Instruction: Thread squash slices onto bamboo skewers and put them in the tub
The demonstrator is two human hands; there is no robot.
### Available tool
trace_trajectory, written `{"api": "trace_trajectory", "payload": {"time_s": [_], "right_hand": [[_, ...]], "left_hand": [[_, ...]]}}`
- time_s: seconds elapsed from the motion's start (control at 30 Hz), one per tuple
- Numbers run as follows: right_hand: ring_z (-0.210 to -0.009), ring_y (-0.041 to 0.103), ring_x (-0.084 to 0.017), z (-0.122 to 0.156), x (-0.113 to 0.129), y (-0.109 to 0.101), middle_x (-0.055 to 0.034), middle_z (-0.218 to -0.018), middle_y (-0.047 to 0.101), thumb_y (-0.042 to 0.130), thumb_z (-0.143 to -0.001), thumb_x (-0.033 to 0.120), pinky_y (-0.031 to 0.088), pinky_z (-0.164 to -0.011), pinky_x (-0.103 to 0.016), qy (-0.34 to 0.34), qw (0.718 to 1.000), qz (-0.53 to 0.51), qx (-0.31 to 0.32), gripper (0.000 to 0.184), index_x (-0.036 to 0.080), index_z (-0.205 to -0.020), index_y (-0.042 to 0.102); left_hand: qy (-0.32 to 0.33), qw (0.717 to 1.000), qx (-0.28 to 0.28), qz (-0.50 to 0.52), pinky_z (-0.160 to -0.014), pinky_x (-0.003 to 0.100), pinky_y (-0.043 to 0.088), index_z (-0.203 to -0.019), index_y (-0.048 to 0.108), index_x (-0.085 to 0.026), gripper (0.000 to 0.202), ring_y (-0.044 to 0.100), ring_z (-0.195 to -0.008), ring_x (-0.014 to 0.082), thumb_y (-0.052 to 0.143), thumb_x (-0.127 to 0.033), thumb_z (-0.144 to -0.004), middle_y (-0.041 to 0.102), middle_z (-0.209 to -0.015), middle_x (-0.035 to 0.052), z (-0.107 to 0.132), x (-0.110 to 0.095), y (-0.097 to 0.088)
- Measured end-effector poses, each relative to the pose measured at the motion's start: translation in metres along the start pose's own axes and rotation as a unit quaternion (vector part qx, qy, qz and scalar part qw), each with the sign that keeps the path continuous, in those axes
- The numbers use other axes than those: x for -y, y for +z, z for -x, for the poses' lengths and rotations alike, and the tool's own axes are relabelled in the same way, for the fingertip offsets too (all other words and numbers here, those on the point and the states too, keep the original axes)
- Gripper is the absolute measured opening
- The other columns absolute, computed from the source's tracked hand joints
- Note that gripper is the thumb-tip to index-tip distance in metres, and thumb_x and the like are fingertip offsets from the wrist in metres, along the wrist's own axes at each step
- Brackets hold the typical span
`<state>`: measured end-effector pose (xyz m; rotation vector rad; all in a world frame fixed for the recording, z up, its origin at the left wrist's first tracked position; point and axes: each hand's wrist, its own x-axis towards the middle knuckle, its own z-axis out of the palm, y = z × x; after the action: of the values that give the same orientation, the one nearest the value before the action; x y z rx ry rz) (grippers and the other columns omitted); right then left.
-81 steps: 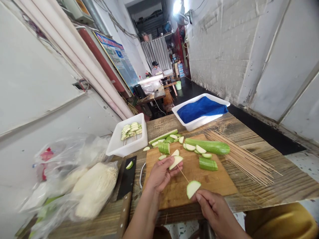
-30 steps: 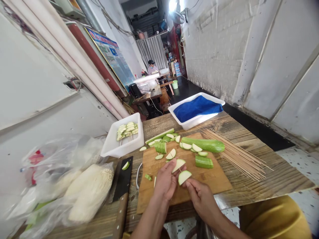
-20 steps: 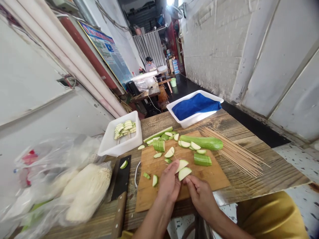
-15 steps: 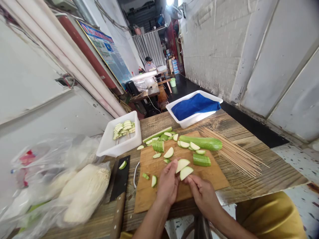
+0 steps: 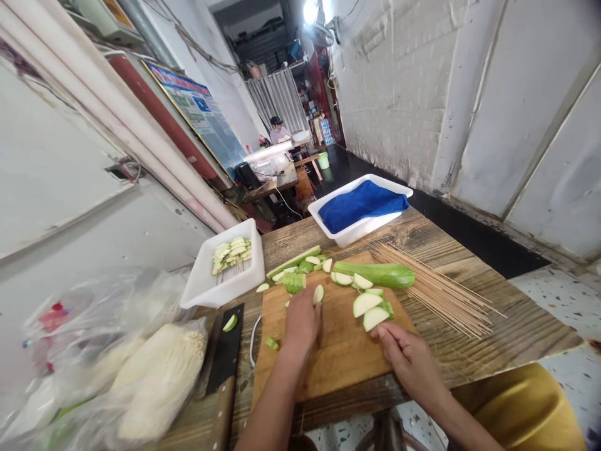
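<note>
My skewers point(image 5: 446, 294): matt wood; my board point(image 5: 342, 351): smooth wood; table point(image 5: 526, 329): rough-grained wood; tubs point(image 5: 237, 285): smooth plastic; towel point(image 5: 361, 205): matt cloth.

Wooden table point(image 5: 526, 338) under board point(image 5: 340, 351), cleaver point(image 5: 223, 358), skewers point(image 5: 439, 290)

A blue cloth point(image 5: 364, 205) lies in a white tray point(image 5: 347, 235), near the far edge of the worktop point(image 5: 526, 319). A transparent plastic bag point(image 5: 157, 379) is at the left. Behind, a green bucket point(image 5: 323, 161) stands on the dark floor point(image 5: 370, 169), and a lamp point(image 5: 310, 11) is shining.
</note>
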<state>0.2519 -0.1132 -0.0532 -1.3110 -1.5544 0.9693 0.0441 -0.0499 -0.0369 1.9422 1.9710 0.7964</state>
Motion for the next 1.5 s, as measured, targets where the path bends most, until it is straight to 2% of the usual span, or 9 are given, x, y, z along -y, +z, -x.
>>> {"api": "trace_trajectory", "payload": {"time_s": [0.13,0.2,0.27,0.37,0.47,0.57,0.73,0.87,1.5], "right_hand": [[-0.055,0.058,-0.016,-0.001,0.001,-0.001,-0.0031,-0.061,0.062,0.037,-0.087,0.034,0.041,-0.048,-0.021,-0.013,1.0,0.011,0.002,0.033,0.014,-0.079,0.061],[-0.061,0.061,-0.017,0.0,0.001,-0.001,-0.0037,-0.065,0.064,0.038,-0.087,0.033,0.044,-0.055,-0.021,-0.021,1.0,0.002,-0.004,0.031,0.014,-0.078,0.061],[-0.065,0.062,-0.017,0.002,0.002,0.001,-0.0038,-0.068,0.065,0.039,-0.088,0.032,0.045,-0.059,-0.021,-0.03,1.0,-0.005,-0.008,0.029,0.015,-0.078,0.06],[-0.066,0.062,-0.016,0.008,0.006,0.007,-0.0038,-0.07,0.065,0.038,-0.088,0.029,0.045,-0.061,-0.021,-0.056,0.998,-0.006,0.014,0.027,0.016,-0.08,0.06],[-0.066,0.062,-0.016,0.015,0.01,0.015,-0.0031,-0.068,0.064,0.037,-0.089,0.027,0.044,-0.061,-0.021,-0.082,0.995,-0.005,0.057,0.026,0.017,-0.08,0.059],[-0.063,0.061,-0.016,0.019,0.015,0.022,-0.0025,-0.065,0.063,0.037,-0.089,0.026,0.044,-0.059,-0.021,-0.088,0.993,0.008,0.078,0.026,0.017,-0.078,0.058],[-0.06,0.061,-0.015,0.021,0.016,0.028,-0.0028,-0.064,0.063,0.036,-0.089,0.026,0.043,-0.057,-0.022,-0.094,0.99,0.039,0.099,0.027,0.017,-0.08,0.06],[-0.06,0.061,-0.016,0.023,0.017,0.029,-0.0036,-0.065,0.064,0.036,-0.09,0.026,0.044,-0.057,-0.022,-0.095,0.988,0.047,0.114,0.028,0.016,-0.082,0.061],[-0.062,0.062,-0.016,0.022,0.018,0.028,-0.005,-0.068,0.066,0.037,-0.089,0.028,0.044,-0.057,-0.021,-0.085,0.989,0.025,0.117,0.03,0.015,-0.081,0.062]], "left_hand": [[-0.056,0.993,-0.013,0.099,-0.091,0.038,0.034,-0.098,0.065,-0.019,0.032,0.055,-0.098,0.0271,0.062,-0.016,-0.066,0.065,-0.101,0.0126,-0.007,0.001,-0.005],[-0.128,0.964,-0.025,0.231,-0.083,0.034,0.04,-0.096,0.065,-0.019,0.029,0.058,-0.09,0.0225,0.062,-0.018,-0.067,0.066,-0.096,0.0094,-0.009,-0.003,-0.013],[-0.22,0.883,0.01,0.413,-0.069,0.028,0.045,-0.095,0.063,-0.017,0.025,0.059,-0.078,0.0172,0.06,-0.02,-0.071,0.066,-0.091,0.0085,-0.01,-0.008,-0.021],[-0.308,0.712,0.074,0.627,-0.051,0.02,0.044,-0.088,0.06,-0.012,0.017,0.056,-0.061,0.0109,0.053,-0.025,-0.079,0.065,-0.085,0.0103,-0.006,-0.015,-0.028],[-0.301,0.642,0.05,0.704,-0.045,0.016,0.041,-0.083,0.059,-0.01,0.015,0.052,-0.053,0.0065,0.051,-0.023,-0.081,0.064,-0.082,0.0094,0.002,-0.018,-0.025],[-0.312,0.636,0.021,0.706,-0.047,0.016,0.045,-0.083,0.059,-0.009,0.011,0.056,-0.057,0.0076,0.052,-0.016,-0.081,0.064,-0.082,0.0103,0.009,-0.02,-0.021],[-0.37,0.606,0.019,0.704,-0.072,0.035,0.053,-0.087,0.058,-0.008,0.012,0.064,-0.083,0.0205,0.052,-0.016,-0.08,0.065,-0.091,0.0147,0.013,-0.023,-0.026],[-0.356,0.61,0.004,0.708,-0.079,0.041,0.051,-0.094,0.056,-0.011,0.015,0.064,-0.085,0.0208,0.051,-0.016,-0.081,0.066,-0.093,0.0124,0.015,-0.023,-0.03],[-0.329,0.627,-0.005,0.706,-0.082,0.041,0.051,-0.09,0.054,-0.009,0.011,0.064,-0.087,0.024,0.05,-0.011,-0.081,0.067,-0.09,0.015,0.02,-0.026,-0.024]]}}
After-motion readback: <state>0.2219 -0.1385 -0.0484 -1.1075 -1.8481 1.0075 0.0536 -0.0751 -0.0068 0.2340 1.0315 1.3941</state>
